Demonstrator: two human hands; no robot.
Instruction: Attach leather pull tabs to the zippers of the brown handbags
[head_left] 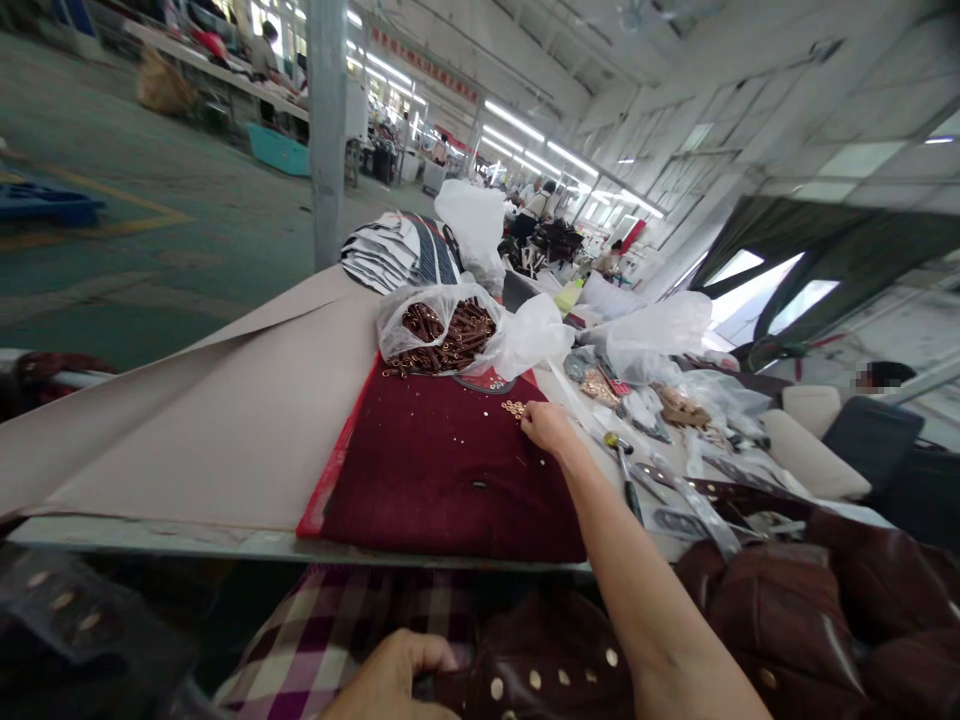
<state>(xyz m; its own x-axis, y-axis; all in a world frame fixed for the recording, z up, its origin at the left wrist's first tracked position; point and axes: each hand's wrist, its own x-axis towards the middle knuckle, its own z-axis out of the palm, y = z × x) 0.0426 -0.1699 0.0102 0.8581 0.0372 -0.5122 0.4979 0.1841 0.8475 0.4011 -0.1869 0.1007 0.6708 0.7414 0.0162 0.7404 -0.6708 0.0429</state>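
"Touching what, the right hand (545, 425)?"

"Gold rings (514, 408), far right on the mat (420, 470). Fingers bunched; can't tell if one's pinched."

"Left hand (397, 675)?"

"Near, thumb and fingers closed on studded leather (551, 652)."

"Risks?"

"A careless sweep could scatter rings; a slack left grip might drop the leather."

"Surface, room?"

"Dark-red mat, pale table (225, 420); strip lights (514, 120) far off, long workshop."

Single head-worn view, looking forward and down across a worktable (202, 420), wide and tilted (the ceiling lights (514, 120) slope down rightward); the left hand (397, 675) is close below, the workshop floor (202, 260) stretching far beyond.
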